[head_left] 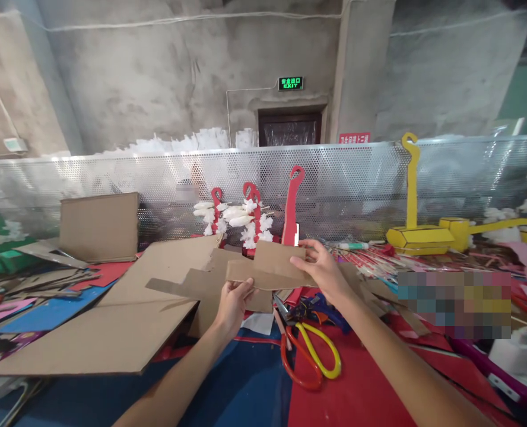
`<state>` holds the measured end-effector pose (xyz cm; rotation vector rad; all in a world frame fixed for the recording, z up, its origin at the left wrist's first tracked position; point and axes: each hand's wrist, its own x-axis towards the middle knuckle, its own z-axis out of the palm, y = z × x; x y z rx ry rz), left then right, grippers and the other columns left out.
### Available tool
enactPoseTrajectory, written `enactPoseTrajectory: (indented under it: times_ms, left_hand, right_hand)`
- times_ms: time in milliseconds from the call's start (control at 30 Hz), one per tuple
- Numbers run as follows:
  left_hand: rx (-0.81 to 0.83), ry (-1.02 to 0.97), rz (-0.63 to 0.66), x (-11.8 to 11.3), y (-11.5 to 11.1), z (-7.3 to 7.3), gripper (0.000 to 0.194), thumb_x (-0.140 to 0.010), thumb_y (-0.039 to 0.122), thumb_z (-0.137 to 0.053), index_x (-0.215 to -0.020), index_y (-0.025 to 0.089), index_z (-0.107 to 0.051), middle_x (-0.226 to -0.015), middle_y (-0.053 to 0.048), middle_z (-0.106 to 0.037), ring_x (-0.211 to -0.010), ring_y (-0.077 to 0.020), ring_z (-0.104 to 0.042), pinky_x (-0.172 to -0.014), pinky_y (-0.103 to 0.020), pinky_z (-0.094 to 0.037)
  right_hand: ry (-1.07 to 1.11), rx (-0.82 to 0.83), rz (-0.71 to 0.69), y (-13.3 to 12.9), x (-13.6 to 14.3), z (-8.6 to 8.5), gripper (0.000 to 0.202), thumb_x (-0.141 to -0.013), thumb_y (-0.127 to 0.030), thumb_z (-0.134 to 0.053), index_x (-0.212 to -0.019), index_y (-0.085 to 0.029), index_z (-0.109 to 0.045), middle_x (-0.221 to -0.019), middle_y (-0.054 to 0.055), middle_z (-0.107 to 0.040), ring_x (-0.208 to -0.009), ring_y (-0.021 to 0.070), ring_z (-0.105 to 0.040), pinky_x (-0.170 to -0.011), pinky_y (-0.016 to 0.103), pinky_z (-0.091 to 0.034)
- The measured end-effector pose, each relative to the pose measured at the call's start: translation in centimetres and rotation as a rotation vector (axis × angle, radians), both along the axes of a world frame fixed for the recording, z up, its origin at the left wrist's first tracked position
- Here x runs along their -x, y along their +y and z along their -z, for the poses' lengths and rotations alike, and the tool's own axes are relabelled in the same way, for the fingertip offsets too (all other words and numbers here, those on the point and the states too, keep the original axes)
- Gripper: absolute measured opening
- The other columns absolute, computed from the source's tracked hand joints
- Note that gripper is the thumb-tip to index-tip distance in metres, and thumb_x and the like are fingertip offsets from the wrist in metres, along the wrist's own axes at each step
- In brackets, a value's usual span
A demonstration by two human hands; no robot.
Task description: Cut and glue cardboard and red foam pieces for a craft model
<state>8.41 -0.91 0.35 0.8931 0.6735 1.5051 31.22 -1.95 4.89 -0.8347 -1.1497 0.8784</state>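
Between my two hands I hold up a cut piece of brown cardboard (270, 270) above the work table. My left hand (235, 305) pinches its lower left edge with the thumb in front. Around its right end my right hand (319, 267) is closed, thumb on the near face and fingers behind. Below the piece lie scissors (310, 359) with one red and one yellow handle, their blades pointing away. A blue glue gun (319, 308) rests beside them, partly hidden by my right hand and arm.
Large cardboard sheets (112, 332) cover the left side. Red hooked stands (292, 204) with white flowers nearby, and a yellow one (411, 190), stand along the perforated metal screen (356, 190). Red sheet (335, 397) lies in front. A purple power strip (495, 373) is at right.
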Motion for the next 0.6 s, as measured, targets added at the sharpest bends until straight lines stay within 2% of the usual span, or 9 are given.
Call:
enactPoseTrajectory:
  times_ms: [133, 300, 467, 600]
  left_hand:
    - [-0.045, -0.028, -0.044, 0.5, 0.3, -0.4, 0.050, -0.062, 0.019, -0.090, -0.102, 0.023, -0.061, -0.094, 0.002, -0.074, -0.081, -0.0143, -0.072, -0.075, -0.027, -0.057]
    - [0.002, -0.093, -0.105, 1.1, 1.2, -0.8, 0.039, -0.066, 0.021, -0.085, -0.098, 0.020, -0.063, -0.094, -0.001, -0.074, -0.074, -0.0136, -0.071, -0.065, -0.024, -0.056]
    - [0.036, -0.166, -0.256, 1.9, 1.6, -1.3, 0.025, -0.063, 0.015, -0.075, -0.083, 0.019, -0.061, -0.076, 0.004, -0.070, -0.058, -0.0111, -0.065, -0.054, -0.020, -0.052]
    - [0.121, -0.243, -0.216, 2.2, 1.3, -2.1, 0.014, -0.069, 0.019, -0.066, -0.082, 0.017, -0.067, -0.072, 0.000, -0.073, -0.059, -0.0159, -0.067, -0.056, -0.025, -0.054]
  right_hand:
    - [0.153, 0.009, 0.009, 0.2, -2.0, -0.4, 0.061, -0.060, -0.035, -0.096, -0.110, -0.027, -0.062, -0.094, 0.001, -0.075, -0.081, 0.0175, -0.068, -0.070, 0.028, -0.054]
    - [0.315, -0.059, 0.036, 0.7, -5.9, -0.8, 0.062, -0.054, -0.034, -0.099, -0.103, -0.025, -0.064, -0.087, -0.002, -0.073, -0.082, 0.0166, -0.069, -0.071, 0.027, -0.057]
    - [0.345, -0.094, 0.120, 1.2, -9.7, -0.7, 0.062, -0.051, -0.033, -0.100, -0.100, -0.025, -0.063, -0.086, -0.003, -0.072, -0.082, 0.0160, -0.070, -0.071, 0.026, -0.059]
    - [0.283, -0.031, 0.137, 1.8, -10.4, 0.4, 0.059, -0.053, -0.031, -0.098, -0.101, -0.025, -0.064, -0.090, -0.001, -0.074, -0.079, 0.0171, -0.071, -0.064, 0.025, -0.058]
